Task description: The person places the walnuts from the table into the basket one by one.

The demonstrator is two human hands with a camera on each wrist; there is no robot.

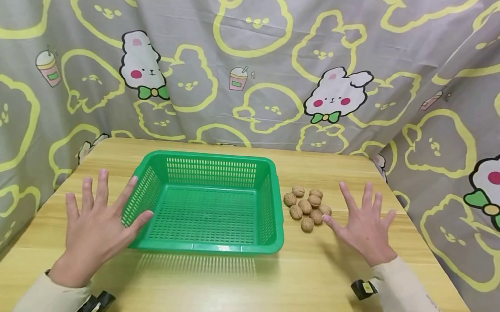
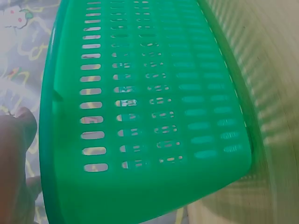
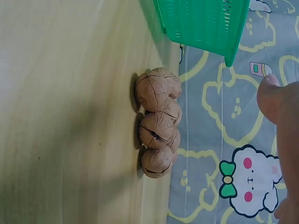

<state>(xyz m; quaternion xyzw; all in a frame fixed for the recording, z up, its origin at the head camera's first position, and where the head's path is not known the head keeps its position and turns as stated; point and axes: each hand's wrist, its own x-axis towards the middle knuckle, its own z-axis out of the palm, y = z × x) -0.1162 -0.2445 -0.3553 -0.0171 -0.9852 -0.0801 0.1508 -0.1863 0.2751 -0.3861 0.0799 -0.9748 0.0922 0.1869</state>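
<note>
A green plastic basket (image 1: 206, 246) with slotted walls stands on the table, nothing lying inside it. Just right of it, several walnuts (image 1: 305, 207) lie in a loose cluster. My left hand (image 1: 96, 227) is spread over the basket's left side, thumb overlapping the near left corner in the head view. With fingers fanned out, my right hand (image 1: 366, 230) hovers right of the walnuts, its thumb tip close to the nearest ones. Both palms face down and hold nothing. The left wrist view shows the basket's slotted wall (image 2: 154, 102); the right wrist view shows walnuts (image 3: 156, 128) from the side.
The wooden table (image 1: 228, 298) runs back to a grey curtain (image 1: 278, 39) with cartoon rabbits, which also hangs along both sides. A black strap (image 1: 363, 289) sits at the right wrist, another (image 1: 96, 305) at the left.
</note>
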